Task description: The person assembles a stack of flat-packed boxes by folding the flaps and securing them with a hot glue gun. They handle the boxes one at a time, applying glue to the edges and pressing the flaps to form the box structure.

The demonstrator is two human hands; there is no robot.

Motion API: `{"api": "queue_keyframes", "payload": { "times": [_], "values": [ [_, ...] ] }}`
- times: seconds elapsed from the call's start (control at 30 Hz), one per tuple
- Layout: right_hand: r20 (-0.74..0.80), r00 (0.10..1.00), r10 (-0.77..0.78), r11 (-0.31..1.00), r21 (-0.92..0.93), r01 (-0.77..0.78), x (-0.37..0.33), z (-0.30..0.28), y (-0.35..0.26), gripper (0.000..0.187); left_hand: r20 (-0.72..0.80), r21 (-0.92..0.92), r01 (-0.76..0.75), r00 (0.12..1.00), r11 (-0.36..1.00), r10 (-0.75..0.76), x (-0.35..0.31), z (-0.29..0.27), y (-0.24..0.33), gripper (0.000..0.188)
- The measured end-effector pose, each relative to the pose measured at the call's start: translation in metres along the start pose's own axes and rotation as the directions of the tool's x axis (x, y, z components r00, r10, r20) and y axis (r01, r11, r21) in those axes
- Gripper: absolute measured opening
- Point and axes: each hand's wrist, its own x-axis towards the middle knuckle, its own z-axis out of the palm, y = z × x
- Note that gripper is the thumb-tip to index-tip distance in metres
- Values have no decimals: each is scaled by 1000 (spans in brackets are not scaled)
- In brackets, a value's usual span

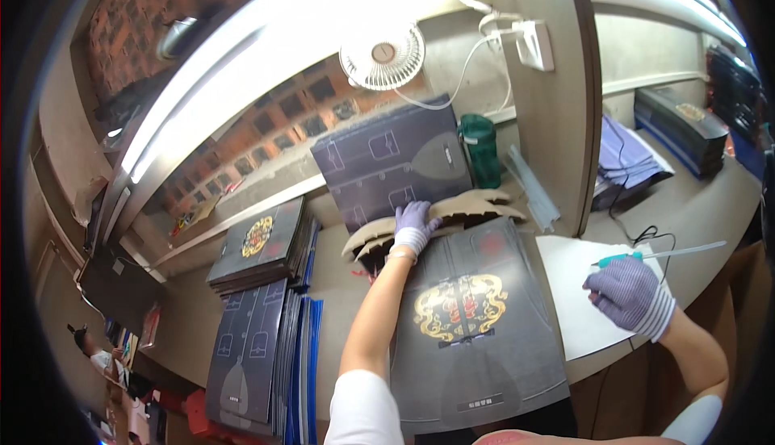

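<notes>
My left hand [413,229], in a purple knit glove, lies with fingers apart on brown wavy-edged cardboard strips [476,205], at the lower edge of a dark printed board [395,158] that leans upright. In front of me is a large dark cardboard sheet [484,356] with a gold ornamental print and crease lines. My right hand [631,296], gloved alike, is curled over white paper [569,284]. Whatever its fingers hold is hidden. Right beside its upper edge is a teal-handled tool [620,259] with a long pale shaft; whether the hand touches it I cannot tell.
Stacks of dark printed boards [258,239] and flat dark panels [246,356] stand at left. A green bottle [481,150], a small white fan [383,54] and an upright partition [557,114] are behind. Purple sheets [628,154], a black cable [617,203] and boxes [682,130] sit right.
</notes>
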Motion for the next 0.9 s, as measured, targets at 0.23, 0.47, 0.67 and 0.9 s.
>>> {"api": "queue_keyframes", "payload": {
  "times": [0.23,0.47,0.67,0.9],
  "values": [
    [-432,788,-438,859,-459,225,143,-91,-29,17,-201,-342,-176,973,923,111,-46,-102,51,25],
    [-492,869,44,853,-435,-290,325,-255,-55,40,-387,-605,-90,902,791,-193,-128,-97,65,13],
    [-244,961,130,843,-484,-237,433,-224,-72,69,-373,-831,53,684,553,-627,-188,-65,34,12],
    [-208,944,257,793,-513,-329,499,-211,-109,69,-441,-838,-20,613,546,-655,-215,-53,17,12]
  ]
}}
